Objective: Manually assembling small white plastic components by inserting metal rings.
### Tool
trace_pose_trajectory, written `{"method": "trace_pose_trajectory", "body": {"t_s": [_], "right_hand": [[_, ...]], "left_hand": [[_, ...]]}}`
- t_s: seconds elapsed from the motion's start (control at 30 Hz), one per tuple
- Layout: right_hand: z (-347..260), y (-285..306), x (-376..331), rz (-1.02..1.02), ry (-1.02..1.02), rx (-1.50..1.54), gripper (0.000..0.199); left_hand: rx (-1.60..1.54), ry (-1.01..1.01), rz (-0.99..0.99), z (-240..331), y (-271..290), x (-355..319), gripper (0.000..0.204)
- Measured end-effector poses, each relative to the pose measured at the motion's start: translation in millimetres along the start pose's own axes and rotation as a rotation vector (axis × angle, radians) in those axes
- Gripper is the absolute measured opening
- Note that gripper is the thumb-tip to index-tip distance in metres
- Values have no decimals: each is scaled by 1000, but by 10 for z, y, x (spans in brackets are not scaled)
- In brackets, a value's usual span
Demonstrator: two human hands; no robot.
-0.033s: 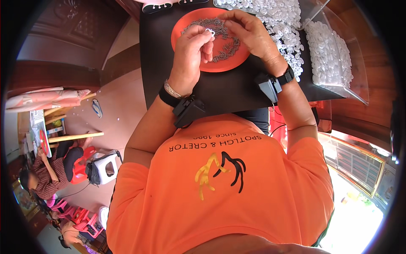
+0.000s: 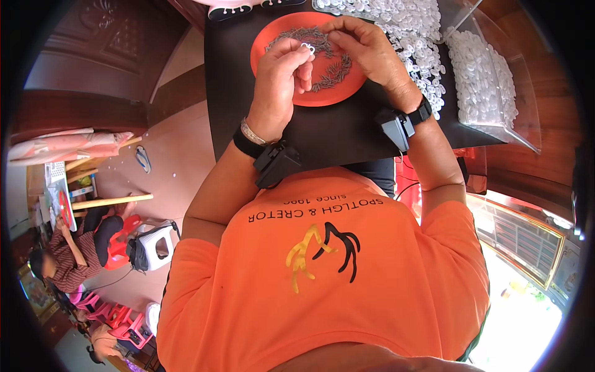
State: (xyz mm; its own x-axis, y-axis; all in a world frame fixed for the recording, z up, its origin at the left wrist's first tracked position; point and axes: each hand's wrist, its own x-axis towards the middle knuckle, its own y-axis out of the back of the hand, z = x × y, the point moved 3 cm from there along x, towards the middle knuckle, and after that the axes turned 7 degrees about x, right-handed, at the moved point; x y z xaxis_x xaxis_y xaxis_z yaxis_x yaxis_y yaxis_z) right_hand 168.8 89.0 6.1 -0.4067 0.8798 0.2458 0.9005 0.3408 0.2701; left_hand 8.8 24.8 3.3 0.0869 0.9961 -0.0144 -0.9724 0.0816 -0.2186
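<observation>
White plastic piece [image 2: 311,47] sits pinched at the left hand's [image 2: 280,74] thumb tip; right hand [image 2: 365,51] nearby, its grip unclear.

A blue flip-flop [image 2: 143,159] on the pinkish floor [image 2: 180,139]

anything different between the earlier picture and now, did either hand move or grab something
Nothing visibly moved, and nothing was taken hold of or let go. The left hand pinches the same small white piece, the right hand stays over the orange plate, and the small grey pieces lie as they did.
</observation>
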Motion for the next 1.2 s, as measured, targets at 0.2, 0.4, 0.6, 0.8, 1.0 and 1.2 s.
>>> {"method": "trace_pose_trajectory", "body": {"t_s": [0.2, 0.4, 0.6, 0.8, 1.0, 1.2], "right_hand": [[-48, -13, -49, -25, -89, 448, 17], [-99, -92, -100, -70, -160, 490, 23], [-139, -154, -121, -92, -139, 392, 27], [-134, -152, -128, -77, -148, 390, 27], [-134, -164, -133, -79, -138, 357, 26], [-170, -187, -145, -96, -145, 353, 25]], "left_hand": [[21, -10, -9, -18, -30, -2, 17], [109, -28, -17, -37, -68, -19, 15], [128, -85, -41, -50, -83, -27, 14], [146, -81, -27, -55, -82, -24, 14], [144, -92, -34, -55, -83, -23, 14], [155, -87, -29, -39, -90, -35, 15]]}}
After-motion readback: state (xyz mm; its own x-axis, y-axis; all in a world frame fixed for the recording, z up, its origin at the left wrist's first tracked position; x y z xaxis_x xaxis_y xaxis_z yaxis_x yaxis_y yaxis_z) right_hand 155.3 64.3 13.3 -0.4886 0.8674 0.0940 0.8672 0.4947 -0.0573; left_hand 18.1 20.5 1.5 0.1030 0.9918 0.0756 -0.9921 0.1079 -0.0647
